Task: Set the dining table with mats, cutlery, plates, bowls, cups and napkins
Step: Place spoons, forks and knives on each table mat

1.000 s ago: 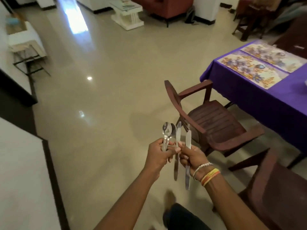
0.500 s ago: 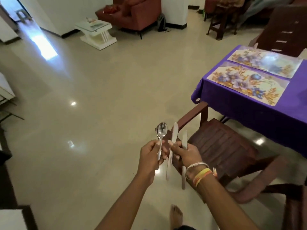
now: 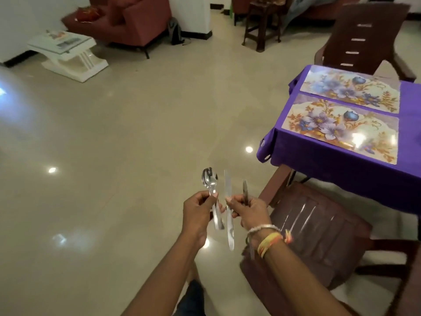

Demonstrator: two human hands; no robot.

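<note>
My left hand (image 3: 197, 213) grips steel spoons (image 3: 210, 185) by their handles, bowls up. Beside it, my right hand (image 3: 247, 212) holds two table knives upright: one knife (image 3: 228, 201) pinched under the thumb, the other knife (image 3: 245, 192) further right in the curled fingers. Both hands hover over the floor, left of the dining table (image 3: 341, 172) with its purple cloth. Two floral place mats lie side by side on it, the near mat (image 3: 341, 131) and the far mat (image 3: 350, 90).
A brown plastic chair (image 3: 319, 229) stands just right of my hands, tucked against the table. Another brown chair (image 3: 366, 37) is at the table's far side. Across the tiled floor are a white coffee table (image 3: 68, 51), a red sofa (image 3: 134, 23) and a wooden stool (image 3: 262, 28).
The view has swung right and closer to the table, so the mats look larger. My hands have drawn slightly apart, each keeping its cutlery.
</note>
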